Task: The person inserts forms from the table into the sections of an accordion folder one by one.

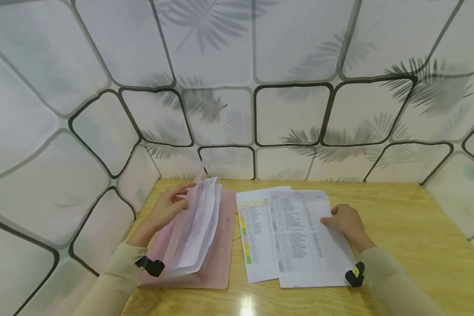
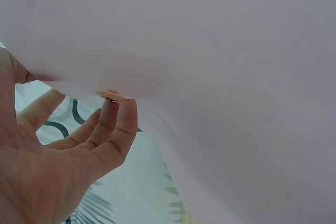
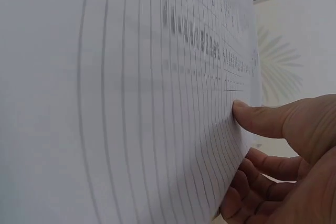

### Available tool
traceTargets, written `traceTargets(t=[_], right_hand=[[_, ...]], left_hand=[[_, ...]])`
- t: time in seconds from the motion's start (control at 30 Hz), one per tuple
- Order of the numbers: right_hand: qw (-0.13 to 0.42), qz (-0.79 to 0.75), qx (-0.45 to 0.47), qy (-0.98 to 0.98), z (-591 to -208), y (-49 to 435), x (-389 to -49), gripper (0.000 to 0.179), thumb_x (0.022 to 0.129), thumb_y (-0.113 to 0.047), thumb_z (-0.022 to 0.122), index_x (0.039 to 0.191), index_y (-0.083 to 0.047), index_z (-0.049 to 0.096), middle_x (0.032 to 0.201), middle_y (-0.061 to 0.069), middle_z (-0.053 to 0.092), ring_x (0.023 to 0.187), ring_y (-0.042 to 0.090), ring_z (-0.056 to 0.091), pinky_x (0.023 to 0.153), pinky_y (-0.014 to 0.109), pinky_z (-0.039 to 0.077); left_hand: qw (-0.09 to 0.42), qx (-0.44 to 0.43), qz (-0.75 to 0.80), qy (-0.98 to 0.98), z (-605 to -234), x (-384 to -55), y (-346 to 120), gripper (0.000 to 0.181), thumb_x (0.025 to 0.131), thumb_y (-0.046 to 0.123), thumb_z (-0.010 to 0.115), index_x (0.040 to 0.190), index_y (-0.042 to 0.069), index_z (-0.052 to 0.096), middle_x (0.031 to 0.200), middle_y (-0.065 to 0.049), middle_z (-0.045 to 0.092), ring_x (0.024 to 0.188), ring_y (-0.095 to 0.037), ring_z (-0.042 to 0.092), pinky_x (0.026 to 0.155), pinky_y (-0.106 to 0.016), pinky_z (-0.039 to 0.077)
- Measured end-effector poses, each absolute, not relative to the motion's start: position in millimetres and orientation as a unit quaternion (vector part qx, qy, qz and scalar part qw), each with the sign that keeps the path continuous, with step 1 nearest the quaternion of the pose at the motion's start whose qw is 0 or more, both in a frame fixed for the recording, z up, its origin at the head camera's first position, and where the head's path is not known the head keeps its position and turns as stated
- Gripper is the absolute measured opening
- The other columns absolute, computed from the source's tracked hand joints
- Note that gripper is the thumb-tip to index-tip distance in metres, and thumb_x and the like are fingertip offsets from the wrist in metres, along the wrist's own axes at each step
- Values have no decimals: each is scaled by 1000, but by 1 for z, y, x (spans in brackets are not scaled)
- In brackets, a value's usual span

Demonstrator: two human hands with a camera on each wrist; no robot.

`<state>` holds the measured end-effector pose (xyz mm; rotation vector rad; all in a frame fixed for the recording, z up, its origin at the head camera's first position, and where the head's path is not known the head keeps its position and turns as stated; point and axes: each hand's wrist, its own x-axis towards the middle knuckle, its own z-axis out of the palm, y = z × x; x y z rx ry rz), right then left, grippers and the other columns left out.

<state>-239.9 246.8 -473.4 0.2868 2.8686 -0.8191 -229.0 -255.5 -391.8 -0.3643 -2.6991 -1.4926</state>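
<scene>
A pink folder (image 1: pixel 230 228) lies spread on the left of the table, with its translucent cover and several printed sheets (image 1: pixel 199 228) raised. My left hand (image 1: pixel 167 213) pinches the upper outer edge of that cover. In the left wrist view the pale pink cover (image 2: pixel 226 66) fills most of the frame, and the fingers of the left hand (image 2: pixel 68 145) meet its edge. To the right, my right hand (image 1: pixel 345 221) pinches the right edge of a printed table sheet (image 1: pixel 300 237). Its thumb presses on the ruled page (image 3: pixel 157 108), with the other fingers of the hand (image 3: pixel 283 161) curled beneath.
Partly under that sheet lies another printed page (image 1: pixel 260 241) with yellow and green cells along its left side. The wooden table (image 1: pixel 411 245) reaches back to a wall (image 1: pixel 292 114) with outlined panels and leaf patterns. A second wall (image 1: pixel 43 153) rises on the left.
</scene>
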Motion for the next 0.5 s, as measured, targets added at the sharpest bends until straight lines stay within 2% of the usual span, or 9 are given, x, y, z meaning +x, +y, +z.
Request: traceTargets(t=[0.2, 0.5], right_hand=[[68, -276, 84, 955, -472, 247, -238, 43, 90, -27, 77, 106, 12, 66, 100, 26, 71, 83, 32, 66, 70, 42, 52], [75, -276, 94, 954, -473, 249, -239, 50, 90, -28, 77, 112, 15, 66, 105, 29, 71, 86, 34, 68, 72, 43, 52]], left_hand=[[19, -121, -485, -866, -391, -229, -255, 57, 91, -1, 57, 148, 5, 59, 144, -32, 59, 107, -40, 72, 81, -26, 53], [17, -125, -489, -863, -392, -230, -254, 58, 91, 0, 57, 148, 5, 59, 145, -30, 59, 107, -41, 72, 82, -24, 53]])
